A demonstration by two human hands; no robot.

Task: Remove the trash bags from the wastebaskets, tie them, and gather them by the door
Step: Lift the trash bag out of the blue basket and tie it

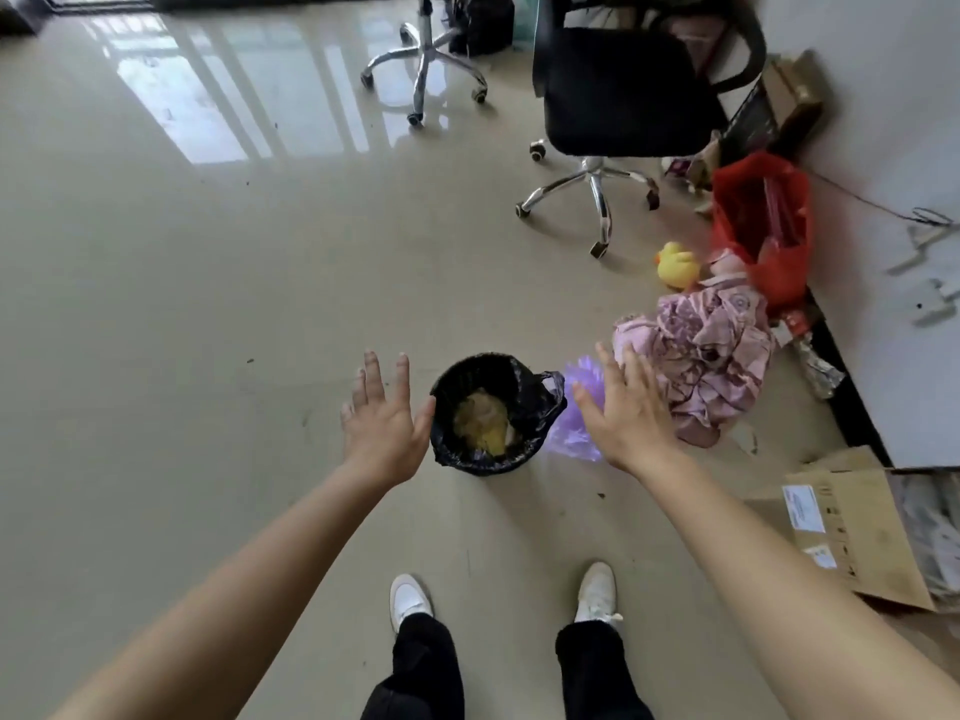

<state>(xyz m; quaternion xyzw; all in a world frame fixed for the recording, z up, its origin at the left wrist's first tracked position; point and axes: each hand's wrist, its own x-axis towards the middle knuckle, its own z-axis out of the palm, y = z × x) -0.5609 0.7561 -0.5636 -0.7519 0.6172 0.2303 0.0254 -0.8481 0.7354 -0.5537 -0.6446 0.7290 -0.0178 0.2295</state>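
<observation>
Head view has you standing over the black trash bag (537,402) — it lines a small wastebasket on the floor (208,304), ahead of your shoes (410,600). Its rim is folded down over the outside, which I'd say keeps the liner in place, and 1 handle loop sticks out to the right. Your left hand (382,423) hovers just left of the rim and your right hand (626,407) just right of it, both with fingers spread straight and holding nothing. They look set to take the bag's edge from 2 sides and peel it up. The left thumb is close to the rim, but touching or not, I can't tell. Inside there's yellowish crumpled rubbish, too blurred to name. The wastebasket's own wall is hidden under the plastic. A purple bag (571,439) lies behind your right hand, partly covered by it, beside a heap of pink cloth (696,345). No door shows plainly — the far end is cut off at the top edge, so where the bags should gather is unknown.
</observation>
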